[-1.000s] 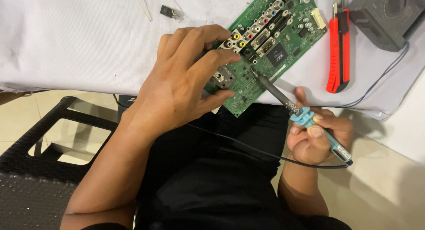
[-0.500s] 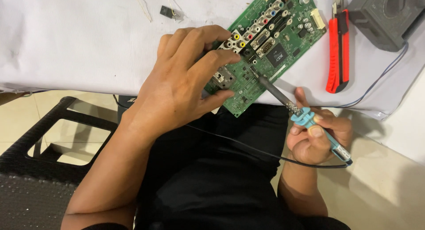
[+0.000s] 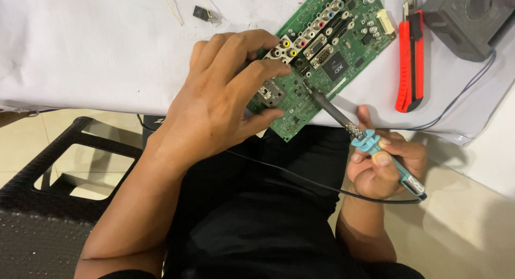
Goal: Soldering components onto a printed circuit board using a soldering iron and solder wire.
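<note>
At the near edge of the white-covered worktop (image 3: 96,53), a green circuit board (image 3: 343,43) is held down by the left hand (image 3: 225,102), its fingers (image 3: 252,75) curled over the board's lower-left corner and pressed against the connectors there. A soldering iron (image 3: 354,131) is gripped in the right hand (image 3: 383,166), fingers closed round its blue handle, the tip laid on the board just beside the left fingertips. Against the frames from a second ago, nothing is seen to have shifted: both hands and the iron are placed as before, so the tip is judged to be dwelling on one joint. Red cutters (image 3: 410,64) lie right of the board.
</note>
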